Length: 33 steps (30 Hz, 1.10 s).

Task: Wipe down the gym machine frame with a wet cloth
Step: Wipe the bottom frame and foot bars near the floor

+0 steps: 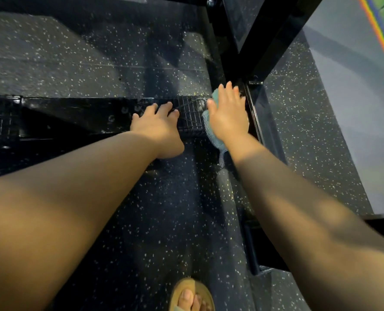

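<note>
The right hand (228,115) presses the cloth (209,129) flat on the frame (78,111) (fingers straight); the left hand (157,124), spread and empty, rests there, probably for support.

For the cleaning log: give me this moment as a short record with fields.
place: speckled floor, low black gym machine frame
right hand: right hand lies flat, fingers straight, pressing the teal cloth onto the frame beside the upright post
left hand: left hand rests on the frame, to the left of the cloth, holding nothing
cloth: mostly under the palm, one end hanging off the near edge
cloth wetness: cannot tell
also in view: a foot in a tan sandal at the bottom edge
</note>
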Tool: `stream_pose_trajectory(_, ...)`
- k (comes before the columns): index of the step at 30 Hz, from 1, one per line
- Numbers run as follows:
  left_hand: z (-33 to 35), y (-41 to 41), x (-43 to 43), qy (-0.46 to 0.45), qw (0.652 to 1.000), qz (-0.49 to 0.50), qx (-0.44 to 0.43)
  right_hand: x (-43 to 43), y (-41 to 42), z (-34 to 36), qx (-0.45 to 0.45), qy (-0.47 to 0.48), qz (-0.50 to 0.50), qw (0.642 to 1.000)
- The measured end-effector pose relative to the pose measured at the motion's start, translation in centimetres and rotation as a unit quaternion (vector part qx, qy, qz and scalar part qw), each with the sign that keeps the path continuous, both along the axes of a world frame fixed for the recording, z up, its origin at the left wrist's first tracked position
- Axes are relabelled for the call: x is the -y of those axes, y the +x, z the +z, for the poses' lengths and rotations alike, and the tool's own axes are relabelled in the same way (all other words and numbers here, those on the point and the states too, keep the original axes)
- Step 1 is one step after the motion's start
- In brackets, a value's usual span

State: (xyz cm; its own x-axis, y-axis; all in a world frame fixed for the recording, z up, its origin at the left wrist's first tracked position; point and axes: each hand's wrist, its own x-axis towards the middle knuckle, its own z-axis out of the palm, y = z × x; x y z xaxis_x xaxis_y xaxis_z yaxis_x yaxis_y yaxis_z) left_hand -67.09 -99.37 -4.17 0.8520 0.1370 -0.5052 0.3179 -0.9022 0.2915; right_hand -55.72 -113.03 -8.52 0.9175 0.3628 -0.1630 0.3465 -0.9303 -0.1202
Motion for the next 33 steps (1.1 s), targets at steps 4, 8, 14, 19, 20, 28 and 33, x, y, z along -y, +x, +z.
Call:
stream_pose_trajectory(4,0.7,-0.3,-1.3,-0.028,0.999,-0.005,0.031,1.9,-4.2,-0.5,0.021,0.020,0.077,0.997)
stream_pose_trajectory(8,0.2,-2.4,-3.7,0.001,0.997,0.017,0.072,-1.1,-1.3,-0.2,0.015,-0.022,0.050,0.998)
stream_pose_trajectory(14,-0.7,-5.3,-6.8,0.137,0.987,0.072,0.048,-5.7,-2.8,-0.1,0.009,-0.036,0.052,0.998)
stream_pose_trajectory(19,-1.0,-5.6,-6.9,0.140,0.988,0.058,0.042,-4.6,-5.6,-0.3,0.042,-0.006,0.162,0.986)
stream_pose_trajectory(20,-1.0,-5.6,-7.0,0.139,0.988,0.058,0.044,-4.8,-4.7,-0.3,0.046,-0.011,0.160,0.986)
stream_pose_trajectory(28,-0.5,-6.2,-8.2,0.077,0.994,0.057,0.045,-8.1,-2.8,-0.3,0.008,-0.007,0.079,0.997)
stream_pose_trajectory(33,-0.4,-6.2,-8.9,0.056,0.995,0.055,0.056,-5.1,-7.6,-0.2,0.009,0.018,0.214,0.977)
